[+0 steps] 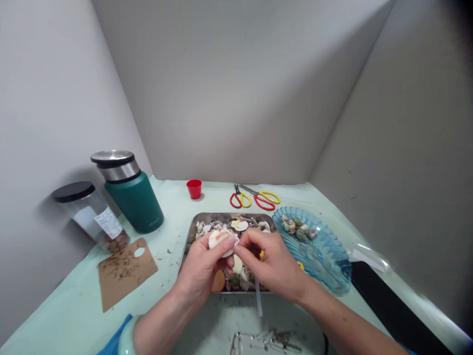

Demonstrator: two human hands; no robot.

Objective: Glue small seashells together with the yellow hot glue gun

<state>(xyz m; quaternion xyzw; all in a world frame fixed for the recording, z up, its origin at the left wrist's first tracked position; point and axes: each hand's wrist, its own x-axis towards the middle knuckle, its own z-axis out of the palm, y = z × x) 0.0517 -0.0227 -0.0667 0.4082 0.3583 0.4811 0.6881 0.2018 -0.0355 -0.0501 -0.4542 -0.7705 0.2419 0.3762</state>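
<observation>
My left hand (209,256) grips a white scallop shell (219,240) between thumb and fingers. At the shell's right edge, the thumb and forefinger of my right hand (264,256) are pinched together; whatever they hold is too small to make out. A metal tray (192,227) full of mixed seashells lies below both hands. Among its shells are a pale yellow one (237,264) and an orange one (219,281). A thin translucent stick (258,298) slants over the tray's near edge, below my right hand.
A blue shell-shaped dish (332,251) holding small shells stands right of the tray. Scissors (240,198) and a red cup (194,189) lie behind. A green bottle (136,202), a jar (99,222) and a brown board (129,276) are left. Metal clips (277,340) lie in front.
</observation>
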